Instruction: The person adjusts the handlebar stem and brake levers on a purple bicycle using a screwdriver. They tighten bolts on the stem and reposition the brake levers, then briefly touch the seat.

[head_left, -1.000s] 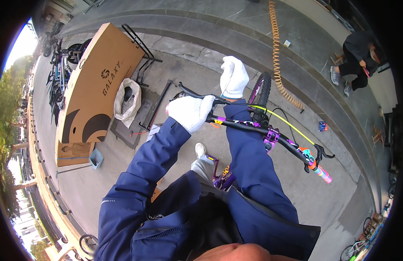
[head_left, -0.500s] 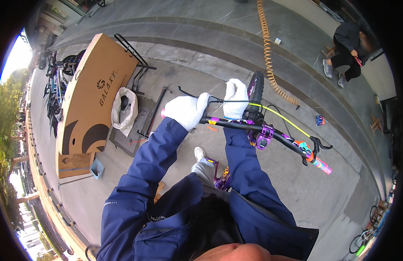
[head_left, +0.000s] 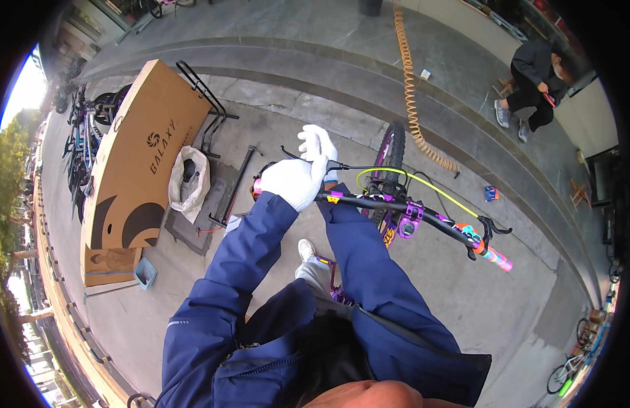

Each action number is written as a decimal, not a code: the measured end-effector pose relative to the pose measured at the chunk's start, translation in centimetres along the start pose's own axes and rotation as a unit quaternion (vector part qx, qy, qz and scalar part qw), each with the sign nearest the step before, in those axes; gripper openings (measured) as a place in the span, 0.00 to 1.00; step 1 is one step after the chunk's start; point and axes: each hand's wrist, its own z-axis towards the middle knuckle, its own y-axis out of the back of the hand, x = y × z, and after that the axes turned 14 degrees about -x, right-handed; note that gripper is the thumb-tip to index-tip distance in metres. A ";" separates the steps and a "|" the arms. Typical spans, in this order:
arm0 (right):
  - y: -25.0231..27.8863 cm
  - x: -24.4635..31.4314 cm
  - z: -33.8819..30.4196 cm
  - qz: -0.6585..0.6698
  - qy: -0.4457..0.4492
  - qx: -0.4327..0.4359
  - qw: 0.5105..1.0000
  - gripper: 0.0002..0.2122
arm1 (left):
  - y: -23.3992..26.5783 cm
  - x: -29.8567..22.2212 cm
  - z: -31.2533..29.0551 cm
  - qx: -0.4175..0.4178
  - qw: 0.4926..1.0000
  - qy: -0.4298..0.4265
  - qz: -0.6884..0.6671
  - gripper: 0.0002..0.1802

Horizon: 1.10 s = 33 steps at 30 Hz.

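A black bicycle handlebar [head_left: 376, 201] with purple fittings spans the view before me. My left hand [head_left: 291, 182], in a white knit glove, is wrapped round its left end, and a bit of the pink grip [head_left: 257, 187] shows beyond the glove. Just past it is my right hand [head_left: 320, 144], also gloved, its fingers loosely curved and apart above the left brake lever [head_left: 288, 152]. Its thumb and palm are partly hidden behind my left hand. From the lever runs a black and yellow-green brake cable [head_left: 434, 182] to the right brake lever [head_left: 495, 226]. Beneath stands the front wheel [head_left: 392, 146].
A large cardboard box [head_left: 145, 156], a white sack [head_left: 190, 185] and a floor pump [head_left: 237, 183] stand at left. An orange coiled hose [head_left: 411, 102] trails beyond the wheel to the ground. A person [head_left: 536, 85] sits at far right, near a step.
My right hand has moved left from the cable beside the handlebar's middle to the left brake lever, its fingers now looser. My left hand stays on the grip. The view has shifted slightly.
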 end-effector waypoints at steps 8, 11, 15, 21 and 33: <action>-2.7 -2.3 -7.3 0.122 -0.092 0.161 0.975 0.17 | 0.9 -1.1 0.2 0.055 0.995 0.067 0.039 0.43; -1.5 -3.6 -6.8 0.060 -0.067 0.139 0.986 0.18 | 0.6 -1.0 0.1 -0.028 0.996 0.063 0.052 0.42; 1.4 -5.3 -6.3 -0.044 -0.025 0.133 0.990 0.18 | 0.7 -0.5 -1.1 -0.087 0.994 0.053 -0.024 0.34; 3.1 -6.0 -6.7 -0.025 -0.030 0.168 0.985 0.21 | 3.5 1.8 -3.7 -0.270 0.949 -0.056 -0.154 0.32; 3.8 -7.1 -6.6 -0.550 0.171 0.174 0.799 0.19 | 3.2 2.7 -2.6 -0.109 0.981 -0.158 0.031 0.47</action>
